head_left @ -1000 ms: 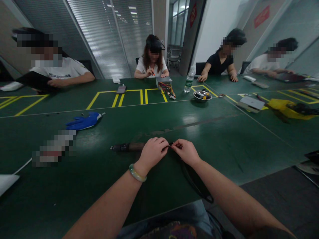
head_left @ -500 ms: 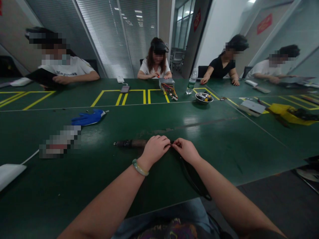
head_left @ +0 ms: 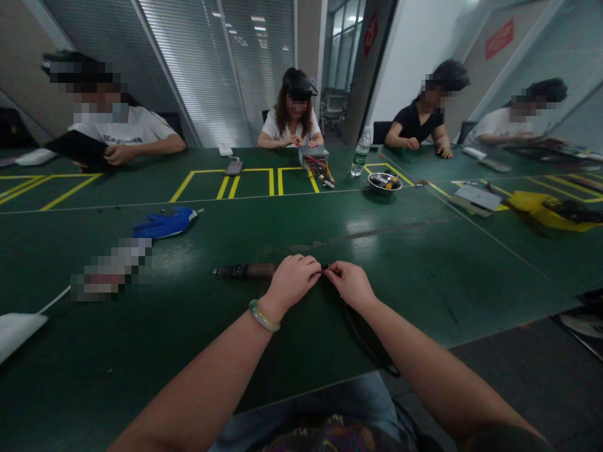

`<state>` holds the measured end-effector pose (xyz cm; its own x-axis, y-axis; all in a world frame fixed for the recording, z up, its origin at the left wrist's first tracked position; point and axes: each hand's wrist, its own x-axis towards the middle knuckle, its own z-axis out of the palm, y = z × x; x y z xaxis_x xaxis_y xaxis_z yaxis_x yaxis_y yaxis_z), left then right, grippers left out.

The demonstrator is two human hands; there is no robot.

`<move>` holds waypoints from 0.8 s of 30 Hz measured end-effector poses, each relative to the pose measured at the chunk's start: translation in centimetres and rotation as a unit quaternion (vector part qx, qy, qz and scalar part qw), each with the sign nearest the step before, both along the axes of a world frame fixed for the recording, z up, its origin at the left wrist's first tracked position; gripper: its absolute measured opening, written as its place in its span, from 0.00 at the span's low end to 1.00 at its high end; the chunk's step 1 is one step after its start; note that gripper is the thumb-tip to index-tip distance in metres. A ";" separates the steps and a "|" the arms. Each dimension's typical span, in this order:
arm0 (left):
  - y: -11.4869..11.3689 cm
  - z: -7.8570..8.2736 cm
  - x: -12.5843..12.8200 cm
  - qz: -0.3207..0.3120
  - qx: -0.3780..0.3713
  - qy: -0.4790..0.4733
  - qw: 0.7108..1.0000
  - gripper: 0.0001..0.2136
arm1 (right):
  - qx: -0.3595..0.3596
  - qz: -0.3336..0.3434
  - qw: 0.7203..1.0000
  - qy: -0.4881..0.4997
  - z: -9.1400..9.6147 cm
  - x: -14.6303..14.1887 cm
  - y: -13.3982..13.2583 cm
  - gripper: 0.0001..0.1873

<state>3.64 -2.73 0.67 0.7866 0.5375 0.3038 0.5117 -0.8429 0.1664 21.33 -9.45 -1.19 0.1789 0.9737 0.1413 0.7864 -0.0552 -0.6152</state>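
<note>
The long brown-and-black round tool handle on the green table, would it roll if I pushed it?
Probably yes: the handle looks round, so it may roll on the shiny green table. The left hand over its end would likely stop it. It looks stiff too, lying straight.

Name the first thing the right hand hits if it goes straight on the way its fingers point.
The right hand meets the small dark piece pinched at its fingertips first, then probably the left hand just beyond; the piece is too small to identify.

The tool handle (head_left: 247, 271) looks matt, the table top (head_left: 405, 282) is glossy, the bowl (head_left: 385, 189) is shiny metal, and the bottle (head_left: 360, 154) is clear plastic.
</note>
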 end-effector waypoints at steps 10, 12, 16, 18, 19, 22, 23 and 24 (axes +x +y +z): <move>-0.2 0.1 0.1 0.003 -0.003 -0.011 1.000 0.03 | 0.038 0.012 0.994 -0.104 0.1 -0.7 -0.2 0.04; -0.2 0.0 0.1 0.002 0.001 -0.011 1.000 0.03 | 0.032 0.007 0.991 -0.132 0.2 -0.8 -0.2 0.03; -0.3 0.0 0.1 0.004 0.004 -0.015 1.000 0.03 | 0.036 0.009 0.979 -0.203 0.5 -1.0 -0.3 0.02; -0.3 0.1 0.0 0.003 0.004 -0.018 1.000 0.03 | 0.047 0.030 0.970 -0.238 0.8 -0.9 -0.3 0.02; -0.4 0.2 0.0 0.003 0.004 -0.018 1.000 0.03 | 0.058 0.044 0.965 -0.254 0.9 -0.9 -0.2 0.02; -0.5 0.4 0.0 0.000 0.005 -0.017 1.000 0.03 | 0.108 0.098 0.953 -0.266 1.0 -0.4 0.1 0.03; -0.5 0.4 -0.1 0.000 0.005 -0.017 1.000 0.03 | 0.119 0.117 0.952 -0.258 0.8 -0.2 0.3 0.05; -0.5 0.5 -0.1 -0.001 0.003 -0.018 1.000 0.03 | 0.122 0.133 0.952 -0.246 0.7 0.0 0.5 0.06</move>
